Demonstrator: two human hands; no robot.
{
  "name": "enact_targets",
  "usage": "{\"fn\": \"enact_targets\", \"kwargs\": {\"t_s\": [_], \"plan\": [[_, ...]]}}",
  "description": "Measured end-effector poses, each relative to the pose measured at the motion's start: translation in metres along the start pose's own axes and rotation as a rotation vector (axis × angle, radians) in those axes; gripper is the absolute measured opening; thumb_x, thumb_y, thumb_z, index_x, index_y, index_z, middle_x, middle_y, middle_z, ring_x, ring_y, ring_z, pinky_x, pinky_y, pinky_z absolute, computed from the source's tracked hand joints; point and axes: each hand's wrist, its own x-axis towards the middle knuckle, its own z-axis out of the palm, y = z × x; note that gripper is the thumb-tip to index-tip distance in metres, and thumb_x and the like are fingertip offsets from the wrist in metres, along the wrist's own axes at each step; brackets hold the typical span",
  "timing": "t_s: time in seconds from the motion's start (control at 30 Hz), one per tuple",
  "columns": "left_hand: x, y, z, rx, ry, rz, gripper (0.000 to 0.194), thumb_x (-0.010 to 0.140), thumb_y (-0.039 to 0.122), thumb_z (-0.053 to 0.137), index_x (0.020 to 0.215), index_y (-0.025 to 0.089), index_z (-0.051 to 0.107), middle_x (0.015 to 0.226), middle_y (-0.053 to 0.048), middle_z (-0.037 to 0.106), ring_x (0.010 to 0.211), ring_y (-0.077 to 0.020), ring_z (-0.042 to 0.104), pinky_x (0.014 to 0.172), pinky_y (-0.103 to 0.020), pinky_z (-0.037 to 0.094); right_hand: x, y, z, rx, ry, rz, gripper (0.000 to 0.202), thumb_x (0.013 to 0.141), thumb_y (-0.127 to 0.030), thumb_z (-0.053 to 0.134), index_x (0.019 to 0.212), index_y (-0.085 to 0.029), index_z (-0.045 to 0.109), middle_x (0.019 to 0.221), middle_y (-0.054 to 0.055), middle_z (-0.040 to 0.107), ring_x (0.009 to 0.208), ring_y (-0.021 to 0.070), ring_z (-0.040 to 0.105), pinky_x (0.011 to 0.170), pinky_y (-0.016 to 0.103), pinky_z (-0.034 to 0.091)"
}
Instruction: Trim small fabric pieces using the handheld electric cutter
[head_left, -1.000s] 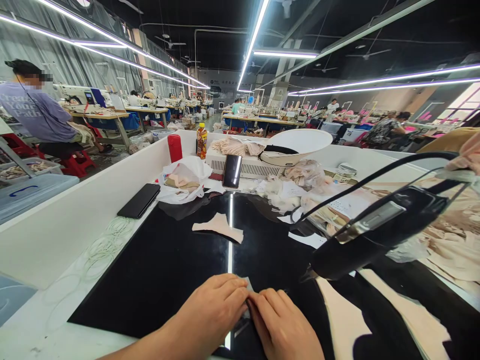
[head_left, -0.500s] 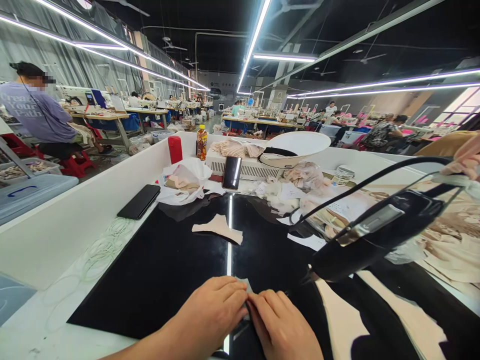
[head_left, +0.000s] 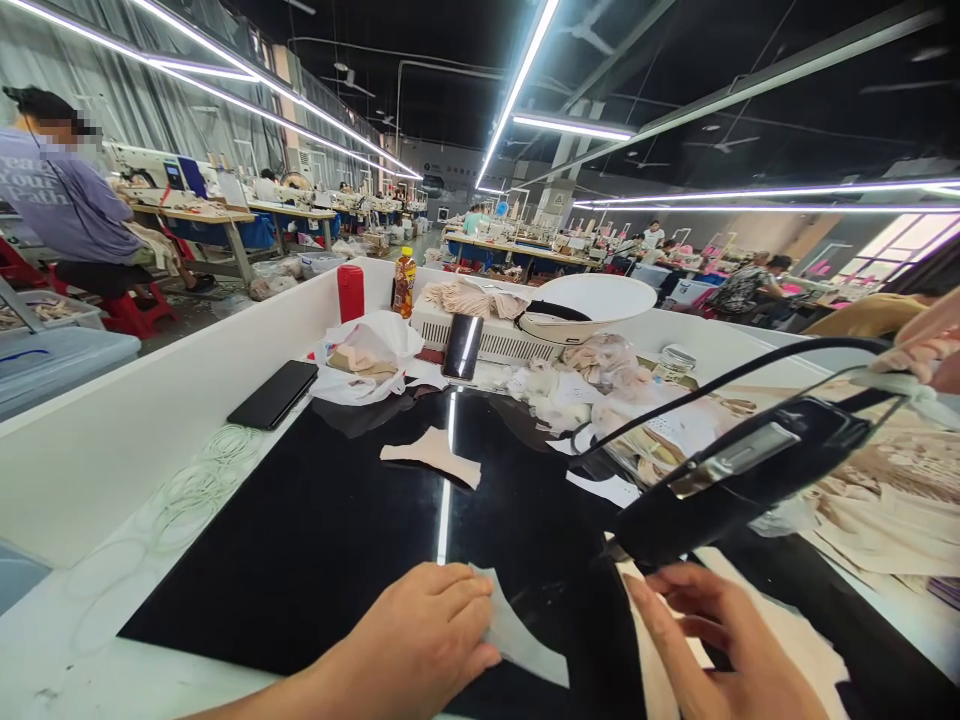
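Observation:
My left hand point(head_left: 420, 630) is closed on one end of a thin grey fabric piece point(head_left: 525, 635), which lies on the black board point(head_left: 300, 560). The rest of that piece fans out to the right of my fingers. My right hand point(head_left: 720, 640) has its fingers bent and apart over a long beige fabric piece point(head_left: 637, 625), fingertips at its upper end. Just above those fingertips is the narrow tip of a black corded tool point(head_left: 735, 480). A second beige piece point(head_left: 802, 630) lies partly behind my right hand. Further back on the board rests a small beige cutout point(head_left: 431, 455).
A black phone point(head_left: 274, 394) lies at the left, near loops of pale cord point(head_left: 187, 495). Behind the board are a white plastic bag point(head_left: 367, 350), an upright phone point(head_left: 463, 347), a drink bottle point(head_left: 403, 283) and bagged fabric. Low white walls point(head_left: 187, 420) edge the table.
My right hand has left my left hand's side and moved right to the beige piece. The grey piece now lies spread out, still under my left fingers.

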Motion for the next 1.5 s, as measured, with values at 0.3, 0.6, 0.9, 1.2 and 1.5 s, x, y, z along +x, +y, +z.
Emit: {"fn": "enact_targets", "kwargs": {"t_s": [0.3,0.6,0.9,1.2,1.5], "plan": [[-0.004,-0.003,0.012,0.100,0.108,0.058,0.027,0.107,0.042,0.054,0.108,0.016,0.064,0.124,-0.003,0.073,0.117,-0.0185,0.068,0.096,-0.031,0.057,0.065,-0.060,0.008,0.692,0.165,0.212,0.051,0.079,-0.058,0.079,0.115,-0.027,0.059,0.109,0.004,0.072,0.102,0.0278,0.070,0.095,0.045,0.054],[-0.002,-0.006,0.009,0.151,0.187,0.099,0.029,0.108,0.044,0.051,0.104,0.018,0.065,0.121,0.000,0.075,0.111,-0.0151,0.069,0.089,-0.027,0.056,0.053,-0.103,0.045,1.069,0.096,0.045,0.032,0.089,-0.031,0.078,0.114,-0.029,0.058,0.087,-0.001,0.067,0.063,0.0156,0.065,0.058,0.031,0.056],[0.002,-0.007,0.011,0.183,0.262,0.121,0.037,0.111,0.044,0.042,0.097,0.017,0.064,0.114,-0.001,0.077,0.104,-0.0156,0.071,0.083,-0.028,0.055,0.040,-0.127,0.067,1.207,0.102,-0.009,0.029,0.091,-0.022,0.072,0.113,-0.030,0.056,0.086,-0.004,0.066,0.061,0.0125,0.062,0.054,0.027,0.056],[-0.001,-0.008,0.012,0.219,0.247,0.128,0.035,0.110,0.044,0.046,0.101,0.017,0.065,0.116,0.001,0.077,0.105,-0.0145,0.070,0.085,-0.027,0.053,0.042,-0.121,0.070,1.166,0.141,-0.001,0.027,0.090,-0.017,0.071,0.109,-0.029,0.056,0.085,-0.004,0.066,0.060,0.0120,0.062,0.055,0.026,0.056],[-0.004,-0.010,0.013,0.243,0.192,0.142,0.032,0.106,0.047,0.053,0.103,0.018,0.066,0.121,0.001,0.075,0.108,-0.0147,0.068,0.086,-0.026,0.053,0.043,-0.120,0.069,1.263,0.146,0.022,0.033,0.092,-0.022,0.072,0.119,-0.029,0.055,0.088,-0.003,0.065,0.064,0.0127,0.062,0.057,0.028,0.057]]}}
